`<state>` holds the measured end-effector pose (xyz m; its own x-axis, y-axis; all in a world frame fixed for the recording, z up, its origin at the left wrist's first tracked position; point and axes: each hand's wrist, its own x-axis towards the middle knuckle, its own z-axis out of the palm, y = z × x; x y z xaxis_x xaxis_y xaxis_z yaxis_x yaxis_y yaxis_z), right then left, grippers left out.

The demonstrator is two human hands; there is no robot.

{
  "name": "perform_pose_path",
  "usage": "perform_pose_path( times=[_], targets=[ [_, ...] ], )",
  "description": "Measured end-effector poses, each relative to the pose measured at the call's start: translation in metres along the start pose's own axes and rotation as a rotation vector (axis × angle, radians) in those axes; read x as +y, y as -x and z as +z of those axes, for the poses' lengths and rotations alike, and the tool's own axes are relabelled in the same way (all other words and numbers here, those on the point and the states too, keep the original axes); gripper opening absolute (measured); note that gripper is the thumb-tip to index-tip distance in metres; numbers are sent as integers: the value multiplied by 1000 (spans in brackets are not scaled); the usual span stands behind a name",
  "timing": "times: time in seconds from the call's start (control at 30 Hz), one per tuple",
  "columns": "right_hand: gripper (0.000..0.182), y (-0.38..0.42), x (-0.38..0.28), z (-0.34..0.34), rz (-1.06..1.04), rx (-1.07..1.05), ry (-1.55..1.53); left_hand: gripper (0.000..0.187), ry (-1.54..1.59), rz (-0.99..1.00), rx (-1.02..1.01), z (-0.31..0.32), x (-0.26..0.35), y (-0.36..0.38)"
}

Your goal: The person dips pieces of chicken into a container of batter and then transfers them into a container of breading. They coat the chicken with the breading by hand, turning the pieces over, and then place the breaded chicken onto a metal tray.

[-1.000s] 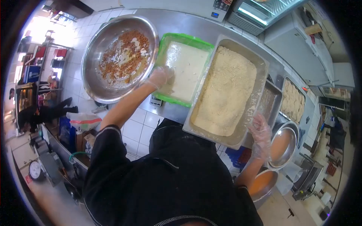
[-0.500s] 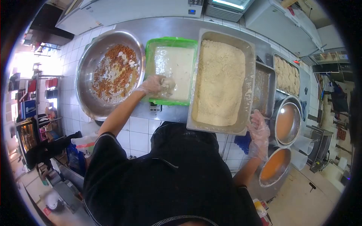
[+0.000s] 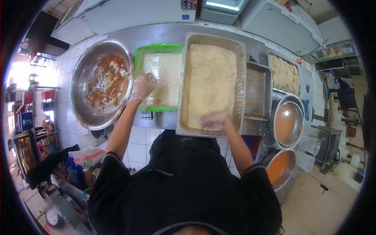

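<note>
My left hand, in a clear plastic glove, is at the left side of a green-rimmed tub of thin white batter. Its fingers are curled closed, and whatever they may hold is hidden. My right hand, also gloved, is low over the pale flour at the near end of a deep steel pan. The right fingers point left, loosely apart and slightly blurred, with nothing visible in them.
A steel bowl with brown crumbly pieces and white powder stands at left. To the right are a shallow steel tray, a tray of coated pieces and two bowls of orange liquid. A small scale is by the tub.
My right hand has moved left from outside the pan to over the flour. My left hand has drawn back from the middle of the batter toward the tub's left side. The view has shifted.
</note>
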<state>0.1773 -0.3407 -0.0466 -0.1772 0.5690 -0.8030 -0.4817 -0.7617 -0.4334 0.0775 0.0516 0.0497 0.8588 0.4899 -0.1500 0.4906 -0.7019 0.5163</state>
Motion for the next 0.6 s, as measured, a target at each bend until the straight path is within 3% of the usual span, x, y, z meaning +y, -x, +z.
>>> perform_pose_path(
  times=[0.1, 0.17, 0.2, 0.27, 0.3, 0.33, 0.37, 0.4, 0.43, 0.47, 0.53, 0.6],
  targets=[
    [41, -40, -20, -26, -61, -63, -195, 27, -58, 26, 25, -8, 16, 7],
    [37, -61, -33, -52, -394, 44, -293, 18, -76, 25, 36, -11, 24, 15],
    [36, -70, -35, -62, -560, 94, -341, 15, -136, 120, 49, 2, 15, 11],
    [36, -94, -32, -87, -799, 527, -188, 10, -290, 259, 113, 29, -35, 4],
    [38, -104, -26, -99, -862, 590, -223, 11, -440, 361, 127, 47, -55, -2],
    [41, -116, -22, -106, -838, 412, -412, 12, -589, 464, 157, 64, -75, -7],
    [43, -128, -22, -112, -779, 219, -586, 11, -1012, 427, 46, 77, -83, -6],
    [51, -128, -26, -105, -608, 71, -672, 11, -961, 448, 167, 75, -73, 0],
    [55, -124, -13, -96, -559, -24, -521, 12, -903, 471, 285, 72, -62, 6],
    [59, -112, -29, -83, -519, -98, -377, 12, -488, 378, 297, 57, -44, 4],
    [59, -91, -60, -55, -413, -180, -129, 14, -304, 191, 171, 21, -13, 18],
    [59, -148, -47, -105, -693, -73, 29, 17, -195, 71, 91, 5, 12, 26]
  ],
)
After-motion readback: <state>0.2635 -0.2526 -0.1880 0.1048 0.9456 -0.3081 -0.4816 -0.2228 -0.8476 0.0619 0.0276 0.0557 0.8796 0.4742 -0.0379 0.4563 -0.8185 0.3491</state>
